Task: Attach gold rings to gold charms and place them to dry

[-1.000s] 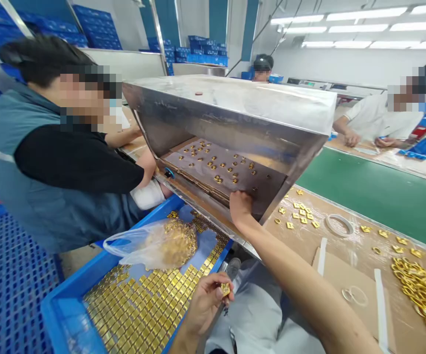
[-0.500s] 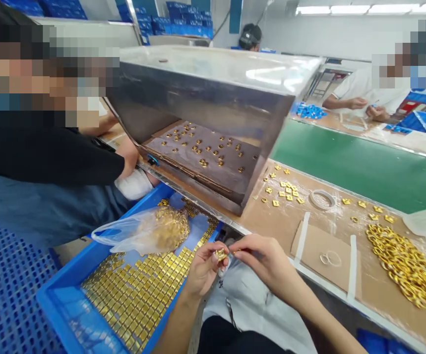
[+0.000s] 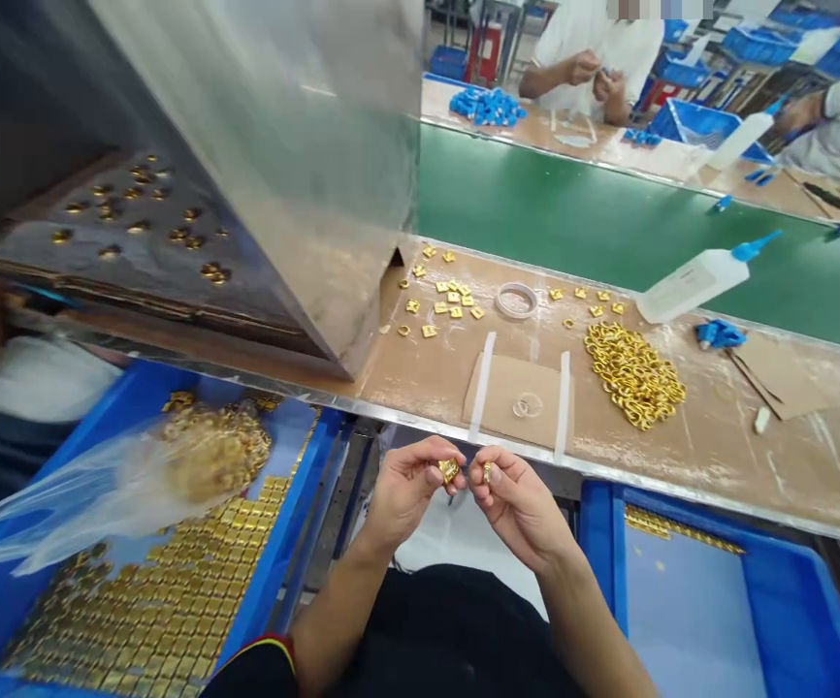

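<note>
My left hand (image 3: 409, 490) pinches a small gold piece (image 3: 449, 470) between thumb and fingers. Just to its right, my right hand (image 3: 518, 499) grips another small gold piece (image 3: 488, 473) at its fingertips. The two hands are close together but apart, over my lap at the bench's front edge. A cardboard pad (image 3: 507, 393) with two white tape strips and clear rings lies on the bench just beyond them. Farther right is a heap of gold rings (image 3: 634, 378). Square gold pieces (image 3: 454, 298) lie scattered behind the pad, near a tape roll (image 3: 516, 301).
A metal hood (image 3: 318, 194) stands at left over gold pieces. Below it, a blue tray (image 3: 118, 393) holds rows of gold pieces and a plastic bag (image 3: 92, 485). Another blue tray (image 3: 791, 601) is at right. Beyond are a bottle (image 3: 696, 284), a green belt (image 3: 572, 208) and people.
The view has swung right, bringing the bottle and right tray into sight. My hands have moved apart, and a gold piece now shows in my right fingertips.
</note>
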Motion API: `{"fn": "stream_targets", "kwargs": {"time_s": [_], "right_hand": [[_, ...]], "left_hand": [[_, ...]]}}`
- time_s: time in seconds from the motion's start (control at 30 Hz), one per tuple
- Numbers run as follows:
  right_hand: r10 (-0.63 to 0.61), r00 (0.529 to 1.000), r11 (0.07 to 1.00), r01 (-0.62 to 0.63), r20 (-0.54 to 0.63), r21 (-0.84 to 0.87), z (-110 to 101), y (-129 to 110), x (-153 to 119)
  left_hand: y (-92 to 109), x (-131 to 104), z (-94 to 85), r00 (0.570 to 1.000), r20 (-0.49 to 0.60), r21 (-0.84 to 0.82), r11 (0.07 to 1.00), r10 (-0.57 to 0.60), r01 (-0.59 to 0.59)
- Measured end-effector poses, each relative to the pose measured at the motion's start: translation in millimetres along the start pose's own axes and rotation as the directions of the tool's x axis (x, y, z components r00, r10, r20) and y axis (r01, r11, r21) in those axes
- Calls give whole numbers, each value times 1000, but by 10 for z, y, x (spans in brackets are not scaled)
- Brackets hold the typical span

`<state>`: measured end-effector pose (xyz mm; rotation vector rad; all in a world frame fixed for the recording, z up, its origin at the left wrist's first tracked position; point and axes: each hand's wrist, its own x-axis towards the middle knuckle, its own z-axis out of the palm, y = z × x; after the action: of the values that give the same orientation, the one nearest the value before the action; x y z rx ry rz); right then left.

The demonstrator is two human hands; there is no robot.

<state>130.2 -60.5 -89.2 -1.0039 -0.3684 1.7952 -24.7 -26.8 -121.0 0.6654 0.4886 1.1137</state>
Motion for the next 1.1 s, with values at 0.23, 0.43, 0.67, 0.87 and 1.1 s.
{"fn": "stream_targets", "kwargs": {"time_s": [0.23, 0.43, 0.67, 0.87, 1.1], "right_hand": [[-46, 999, 999, 46, -23, 27, -206, -44, -64], [30, 1000, 983, -30, 2, 180, -275, -35, -54], [-19, 1000, 996, 21, -21, 90, -241, -60, -73], [-111, 992, 994, 110, -53, -25, -206, -146, -139], [-211, 976, 973, 206, -46, -104, -191, -157, -160]], "left_hand": [[-200, 78, 154, 999, 14, 15, 999, -38, 38], [-320, 48, 190, 997, -42, -17, 998, -57, 56], [-329, 71, 175, 999, -18, -14, 1000, -28, 27], [-328, 82, 168, 999, -1, 0, 999, -44, 44], [-415, 52, 213, 999, 9, -17, 999, -48, 48]]}}
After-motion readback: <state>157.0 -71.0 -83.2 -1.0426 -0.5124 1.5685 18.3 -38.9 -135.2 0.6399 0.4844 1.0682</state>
